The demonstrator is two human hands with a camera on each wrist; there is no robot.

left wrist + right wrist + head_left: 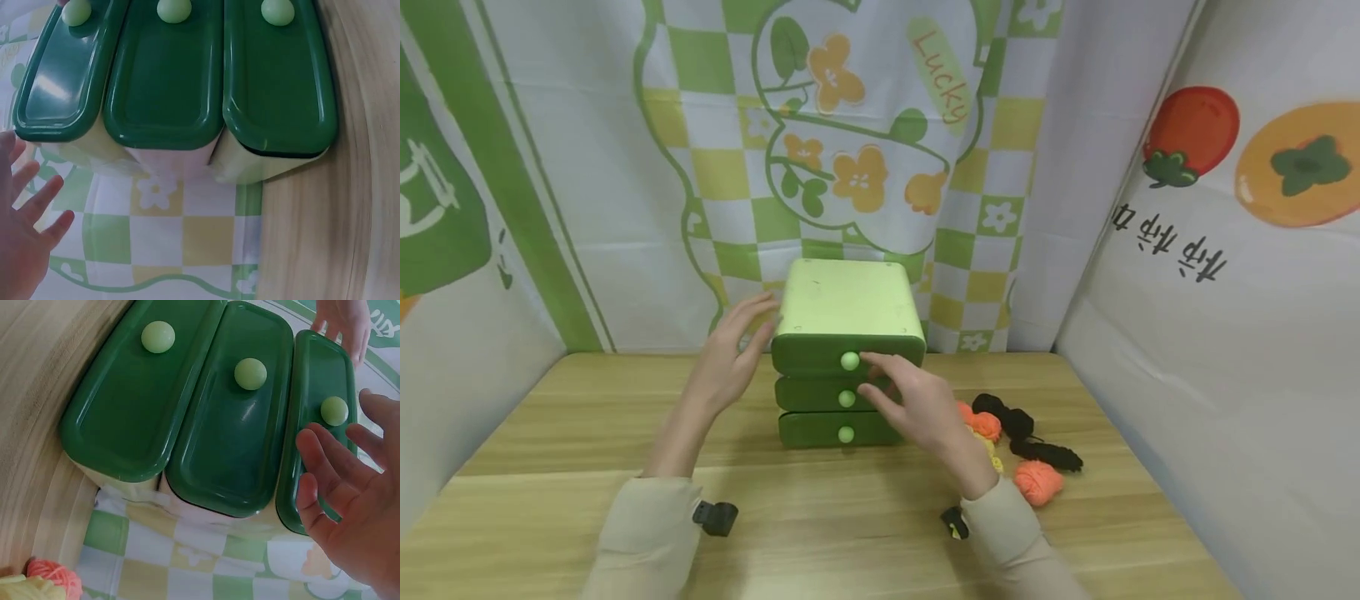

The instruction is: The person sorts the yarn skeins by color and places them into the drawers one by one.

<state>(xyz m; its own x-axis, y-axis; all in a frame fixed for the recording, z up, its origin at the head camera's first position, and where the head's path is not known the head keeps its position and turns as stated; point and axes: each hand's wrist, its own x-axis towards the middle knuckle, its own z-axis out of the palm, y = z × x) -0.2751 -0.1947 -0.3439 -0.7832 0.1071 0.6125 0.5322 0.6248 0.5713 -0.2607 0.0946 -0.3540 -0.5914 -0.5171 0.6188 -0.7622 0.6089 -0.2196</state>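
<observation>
A three-drawer box with a pale-green top [853, 300] stands upright at the back of the wooden desk [535, 467], its dark-green fronts facing the person, presumably so that every drawer can be reached. At the top drawer's round pale-green knob [849, 361], the right grip [921, 408] has thumb and fingers parted on either side, probably to suit the knob's small round shape; whether a fingertip touches it is hard to tell. The left grip [728, 358] is spread, pinching nothing, beside the box's left side near the top, where it could steady the body. Farther right on the desk, an orange yarn ball [1038, 482] and a black yarn skein [1047, 455] lie apart from the drawer fronts, perhaps to leave room there. Behind hangs a green-and-yellow checked cloth [722, 175].
</observation>
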